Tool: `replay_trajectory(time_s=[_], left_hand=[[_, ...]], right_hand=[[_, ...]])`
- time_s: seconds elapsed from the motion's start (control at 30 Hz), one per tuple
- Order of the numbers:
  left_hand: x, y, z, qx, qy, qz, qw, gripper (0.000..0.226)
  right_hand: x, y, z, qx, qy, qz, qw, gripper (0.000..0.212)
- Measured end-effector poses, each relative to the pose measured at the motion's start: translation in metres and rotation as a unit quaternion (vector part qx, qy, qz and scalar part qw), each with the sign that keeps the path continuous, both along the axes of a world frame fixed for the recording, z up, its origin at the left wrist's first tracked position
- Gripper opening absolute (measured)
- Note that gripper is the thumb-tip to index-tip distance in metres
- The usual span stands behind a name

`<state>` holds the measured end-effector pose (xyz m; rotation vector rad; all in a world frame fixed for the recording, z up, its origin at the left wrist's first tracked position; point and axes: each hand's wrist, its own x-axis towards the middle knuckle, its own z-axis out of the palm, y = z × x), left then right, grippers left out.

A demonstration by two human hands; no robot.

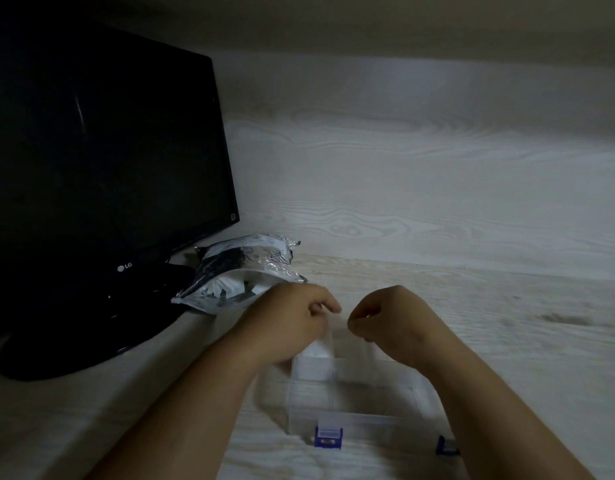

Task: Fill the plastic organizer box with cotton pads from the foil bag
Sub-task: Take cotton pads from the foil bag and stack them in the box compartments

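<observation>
The clear plastic organizer box (354,420) with blue latches (328,438) sits on the table in front of me. Its transparent lid (351,336) stands raised at the far side and is faint to see. My left hand (292,315) and my right hand (389,318) are side by side at the lid's top edge, fingers curled as if pinching it. A stack of white cotton pads (314,363) fills the box's far left compartment. The foil bag (243,268) lies open behind my left hand, with more white pads (226,285) showing in its mouth.
A black monitor (102,161) on a round black base (74,341) stands at the left, with the foil bag leaning on the base. A pale wood-grain wall (420,174) rises behind the pale wood-grain table (507,323).
</observation>
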<state>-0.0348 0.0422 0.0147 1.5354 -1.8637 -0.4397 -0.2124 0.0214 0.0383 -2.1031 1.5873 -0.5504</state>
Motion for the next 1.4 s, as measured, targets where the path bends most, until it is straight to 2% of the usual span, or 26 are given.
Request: replay_trajectory(time_s=[0.1, 0.17, 0.27, 0.37, 0.43, 0.53, 0.63, 0.8, 1.03, 1.27, 1.4], left_hand=[[0.008, -0.004, 0.004, -0.074, 0.076, 0.073, 0.992, 0.032], [0.016, -0.008, 0.005, -0.090, 0.095, 0.122, 0.984, 0.041], [0.026, -0.013, 0.001, -0.077, 0.050, 0.164, 0.982, 0.045], [0.031, -0.013, -0.003, -0.069, -0.049, 0.204, 0.975, 0.031], [0.032, -0.011, -0.003, -0.054, -0.090, 0.200, 0.974, 0.025], [0.030, -0.009, -0.005, -0.022, -0.118, 0.189, 0.975, 0.037], [0.027, -0.011, -0.007, -0.013, -0.146, 0.192, 0.970, 0.039], [0.028, -0.012, -0.011, 0.001, -0.115, 0.189, 0.975, 0.030], [0.029, -0.018, -0.015, 0.020, -0.115, 0.194, 0.974, 0.020], [0.031, -0.019, -0.018, -0.003, -0.126, 0.209, 0.970, 0.031], [0.032, -0.018, -0.015, -0.030, -0.137, 0.227, 0.964, 0.026]], right_hand=[[-0.002, 0.002, 0.002, -0.025, -0.016, 0.005, 1.000, 0.014], [-0.002, 0.003, 0.002, -0.037, -0.026, 0.007, 0.999, 0.014], [-0.001, 0.004, 0.001, -0.050, -0.027, 0.007, 0.998, 0.014], [0.000, 0.004, 0.000, -0.052, -0.032, 0.008, 0.998, 0.014], [0.000, 0.004, 0.000, -0.053, -0.036, 0.007, 0.998, 0.013], [0.000, 0.004, 0.000, -0.050, -0.037, 0.008, 0.998, 0.012], [-0.001, 0.004, -0.001, -0.048, -0.039, 0.009, 0.998, 0.011], [0.000, 0.004, -0.001, -0.050, -0.036, 0.010, 0.998, 0.011], [0.000, 0.005, -0.001, -0.049, -0.034, 0.009, 0.998, 0.010], [0.000, 0.005, -0.001, -0.046, -0.038, 0.010, 0.998, 0.013], [0.000, 0.005, -0.001, -0.042, -0.046, 0.011, 0.998, 0.014]])
